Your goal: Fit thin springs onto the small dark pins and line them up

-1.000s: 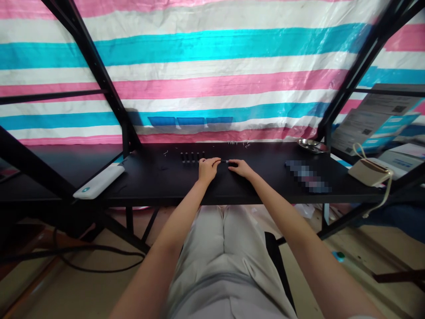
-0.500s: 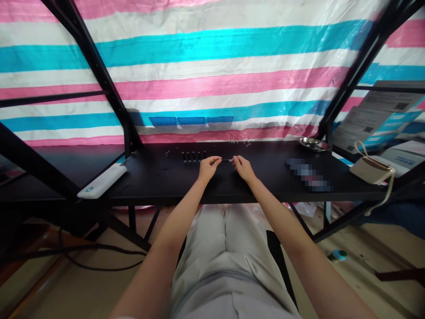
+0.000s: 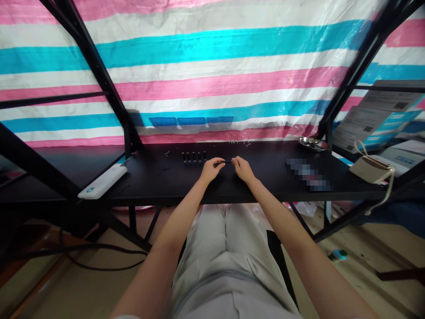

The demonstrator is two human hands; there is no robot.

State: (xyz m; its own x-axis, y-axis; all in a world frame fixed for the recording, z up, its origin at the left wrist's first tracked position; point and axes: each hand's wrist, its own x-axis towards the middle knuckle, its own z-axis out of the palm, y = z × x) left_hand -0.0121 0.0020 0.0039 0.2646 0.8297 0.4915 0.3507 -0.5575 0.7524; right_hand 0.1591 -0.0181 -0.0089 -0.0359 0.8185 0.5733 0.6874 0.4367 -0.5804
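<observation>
Both my hands rest on a black table (image 3: 252, 186) in front of me. My left hand (image 3: 211, 168) and my right hand (image 3: 242, 168) are curled, their fingertips pinching the two ends of a small dark rod-like piece (image 3: 226, 162) held between them just above the tabletop. A row of several small black upright parts (image 3: 193, 157) stands just left of my left hand. Tiny pale metal bits (image 3: 239, 143) lie scattered near the table's far edge.
A white flat device (image 3: 102, 180) lies at the table's left end. A metal dish (image 3: 312, 143) sits at the far right, a blurred patch (image 3: 307, 175) nearer. A cream-coloured box with a cord (image 3: 373, 169) and papers lie to the right. Black frame bars and a striped tarp stand behind.
My hands drew closer together and lifted slightly off the table, with the small dark piece held between their fingertips. The view shifted a little.
</observation>
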